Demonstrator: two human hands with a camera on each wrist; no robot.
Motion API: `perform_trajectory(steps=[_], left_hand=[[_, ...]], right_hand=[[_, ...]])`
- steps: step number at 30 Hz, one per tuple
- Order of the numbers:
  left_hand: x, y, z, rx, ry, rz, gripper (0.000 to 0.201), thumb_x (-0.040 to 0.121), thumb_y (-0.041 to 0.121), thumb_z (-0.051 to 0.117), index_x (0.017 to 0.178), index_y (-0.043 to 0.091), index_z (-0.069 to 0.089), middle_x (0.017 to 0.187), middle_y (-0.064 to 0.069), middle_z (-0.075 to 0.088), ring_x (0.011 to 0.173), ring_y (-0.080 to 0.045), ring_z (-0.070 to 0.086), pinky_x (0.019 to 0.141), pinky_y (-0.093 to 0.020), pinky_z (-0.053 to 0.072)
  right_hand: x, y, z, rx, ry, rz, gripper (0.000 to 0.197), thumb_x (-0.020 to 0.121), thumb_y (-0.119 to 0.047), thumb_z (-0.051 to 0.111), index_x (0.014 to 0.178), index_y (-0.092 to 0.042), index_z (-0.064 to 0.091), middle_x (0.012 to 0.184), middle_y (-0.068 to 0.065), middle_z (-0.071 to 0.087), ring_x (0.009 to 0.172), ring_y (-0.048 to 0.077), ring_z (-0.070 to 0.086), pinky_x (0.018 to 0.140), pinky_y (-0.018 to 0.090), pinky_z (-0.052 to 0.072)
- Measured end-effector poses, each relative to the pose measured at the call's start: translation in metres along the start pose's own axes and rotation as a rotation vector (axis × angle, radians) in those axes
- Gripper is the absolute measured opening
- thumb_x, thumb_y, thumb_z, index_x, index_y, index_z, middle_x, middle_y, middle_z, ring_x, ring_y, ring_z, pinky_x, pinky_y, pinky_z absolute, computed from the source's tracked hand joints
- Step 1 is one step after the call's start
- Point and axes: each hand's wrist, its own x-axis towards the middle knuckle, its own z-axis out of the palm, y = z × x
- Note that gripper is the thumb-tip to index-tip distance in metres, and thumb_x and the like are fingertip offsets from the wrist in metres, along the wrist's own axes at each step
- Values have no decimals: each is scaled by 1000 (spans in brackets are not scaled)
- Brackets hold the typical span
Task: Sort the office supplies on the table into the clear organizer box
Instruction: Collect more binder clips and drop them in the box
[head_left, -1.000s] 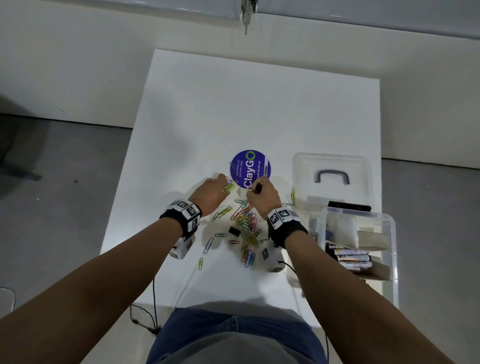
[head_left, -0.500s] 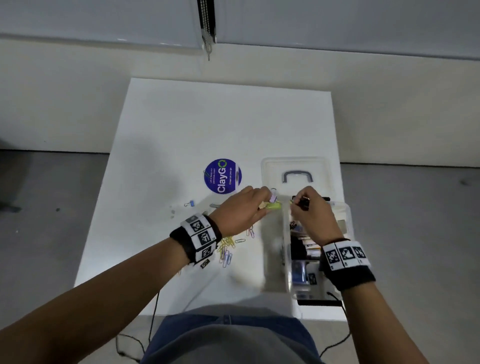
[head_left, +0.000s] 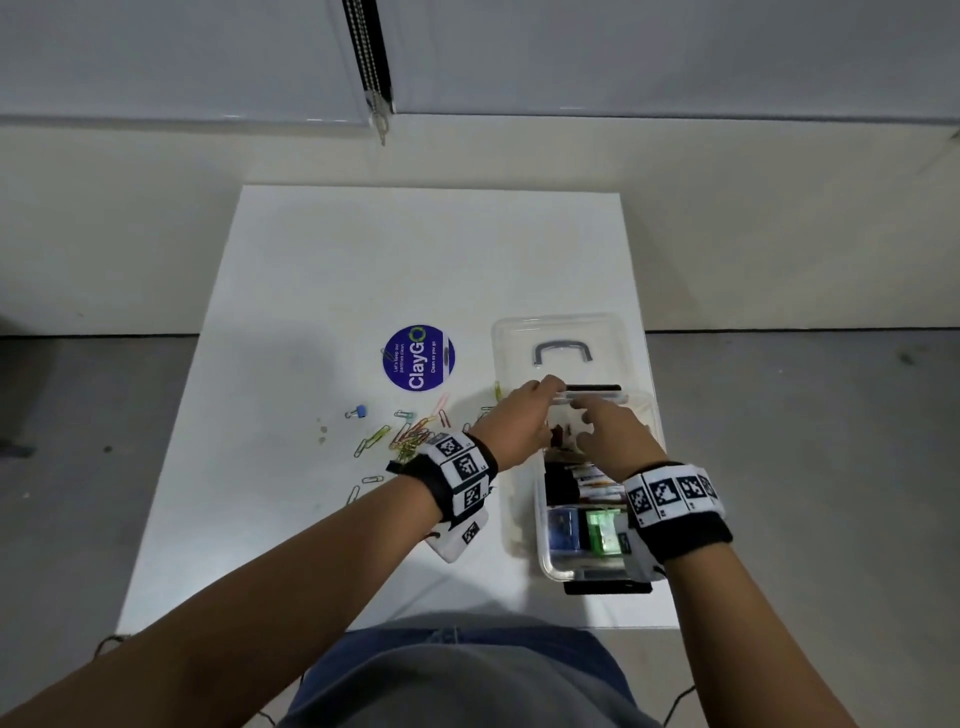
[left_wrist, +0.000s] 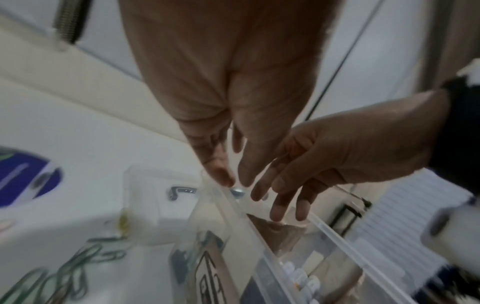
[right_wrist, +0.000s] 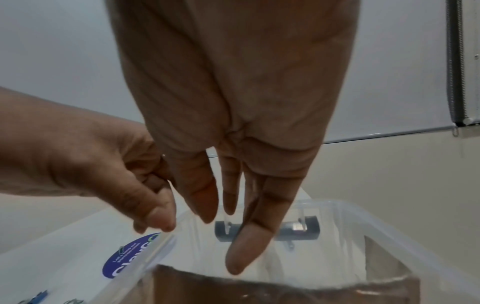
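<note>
Two hands hover over my one clear organizer box (head_left: 550, 564) at the counter's (head_left: 311, 291) four o'clock: left hand (head_left: 519, 421) loosely curled, right hand (head_left: 615, 434) fingers spread. One blue binder clip (head_left: 358, 412) and many paper clips (head_left: 405, 441) lie at eight o'clock.

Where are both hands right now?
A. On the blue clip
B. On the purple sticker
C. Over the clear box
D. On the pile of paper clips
C: the left hand and right hand both reach over the far end of the box, away from the paper clips and sticker.
</note>
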Motion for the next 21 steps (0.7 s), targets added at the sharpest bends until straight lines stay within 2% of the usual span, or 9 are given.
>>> perform_trajectory(steps=[3,6,8,10,13,15,17,21], left_hand=[[-8,-15,-9,-160,125,-42,34,89,6,57,120,16,48,105,-5,60,78,-17,60,73,-28,50],[-23,-60,-21,-163,188,-153,21,89,5,50,105,16,57,94,-4,66,72,-15,59,62,-23,46],[-38,-105,-28,-90,239,-296,26,89,1,48,106,15,60,105,-7,64,85,-19,62,74,-31,52],[-55,-148,-38,11,293,-469,32,87,-3,48,111,14,61,114,-9,59,100,-25,60,88,-38,51],[-76,-198,-50,115,316,-634,39,87,-4,42,114,15,63,117,-12,57,108,-33,56,93,-43,47],[-81,-216,-53,124,299,-645,37,89,1,44,116,15,65,120,-11,58,111,-33,55,95,-44,46],[-81,-223,-51,163,274,-597,32,89,7,52,117,14,65,120,-13,57,111,-34,54,94,-44,47],[-79,-225,-48,305,181,-540,26,88,13,58,114,12,59,114,-13,55,103,-32,55,86,-41,46]], right_hand=[[8,-10,10,31,85,-59,40,91,-8,52,131,-14,52,128,11,60,111,25,60,90,35,49],[19,-36,24,68,158,-163,31,90,-7,50,118,-14,58,114,8,64,99,23,62,81,32,51],[26,-60,38,80,138,-229,27,91,-7,49,115,-14,60,109,6,65,92,20,61,78,29,48],[36,-85,58,69,64,-264,27,91,-6,48,113,-13,61,109,7,67,94,22,62,80,30,49],[57,-114,95,43,-54,-229,23,92,-8,49,112,-11,61,113,10,66,100,28,64,84,36,53],[75,-125,118,-3,-125,-186,24,94,-15,50,117,-11,57,120,12,61,109,30,59,89,38,50],[92,-135,137,-41,-167,-146,29,94,-19,50,122,-11,51,125,13,55,113,32,57,93,41,48],[114,-152,167,-100,-142,-132,42,92,-8,51,133,-8,41,132,15,45,113,36,58,89,45,51]])
